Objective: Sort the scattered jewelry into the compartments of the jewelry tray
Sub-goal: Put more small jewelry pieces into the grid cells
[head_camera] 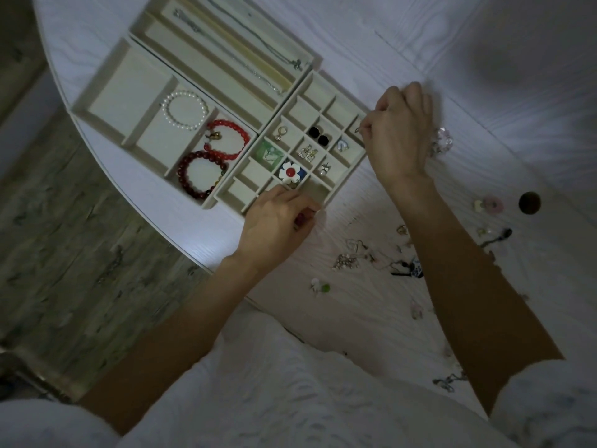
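Now the right hand (399,134) pinched something tiny over the tray (323,134) edge, the left hand (274,221) curled round a small piece at its near corner, loose jewelry (371,257) between the forearms.

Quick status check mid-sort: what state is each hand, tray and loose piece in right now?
Left hand: fingers curled, at near edge of grid tray, holding something small and dark red.
Right hand: pinching a small piece over the grid tray's right edge.
Grid tray: part filled.
Bracelet tray: three bracelets inside.
Necklace tray: chains laid lengthwise.
Loose jewelry: scattered, unsorted.
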Tool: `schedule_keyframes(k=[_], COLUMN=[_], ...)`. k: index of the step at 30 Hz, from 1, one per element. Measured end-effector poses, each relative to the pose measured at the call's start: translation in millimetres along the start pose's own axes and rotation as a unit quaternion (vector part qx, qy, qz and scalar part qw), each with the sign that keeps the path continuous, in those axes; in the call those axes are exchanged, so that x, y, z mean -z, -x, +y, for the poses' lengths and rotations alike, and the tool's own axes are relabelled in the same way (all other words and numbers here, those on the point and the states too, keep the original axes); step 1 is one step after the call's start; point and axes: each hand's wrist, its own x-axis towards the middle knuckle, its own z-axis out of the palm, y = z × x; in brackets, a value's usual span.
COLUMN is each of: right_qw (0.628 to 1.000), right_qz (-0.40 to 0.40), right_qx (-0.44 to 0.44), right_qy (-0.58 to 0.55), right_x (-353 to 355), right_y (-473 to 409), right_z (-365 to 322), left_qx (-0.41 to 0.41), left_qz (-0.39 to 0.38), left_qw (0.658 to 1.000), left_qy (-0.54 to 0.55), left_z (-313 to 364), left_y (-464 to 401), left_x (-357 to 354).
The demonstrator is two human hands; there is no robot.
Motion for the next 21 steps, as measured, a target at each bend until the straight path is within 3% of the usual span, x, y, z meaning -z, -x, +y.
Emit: schedule_keyframes(k=[6, 11, 16, 21], right_qw=[0.994, 0.988, 0.99, 0.98], right_qz=[-0.025, 0.016, 0.073, 0.149], right_qx=[-0.058, -0.116, -0.111, -0.111], right_qy=[0.091, 0.104, 0.052, -0.073], right_x=[-6, -9, -4, 26], right_y=[8, 13, 16, 34], right_z=[-5, -17, -13, 7], left_qx=[-0.005, -0.006, -0.011, -0.012], left_qz=[0.008, 0.002, -0.005, -0.001], left_qw=[1.0, 1.0, 1.0, 1.0], left_qy=[-0.004, -0.007, -0.011, -0.016], left_z=[1, 0, 0, 0], left_y=[1, 1, 1, 2], left_x=[-2, -1, -1, -2])
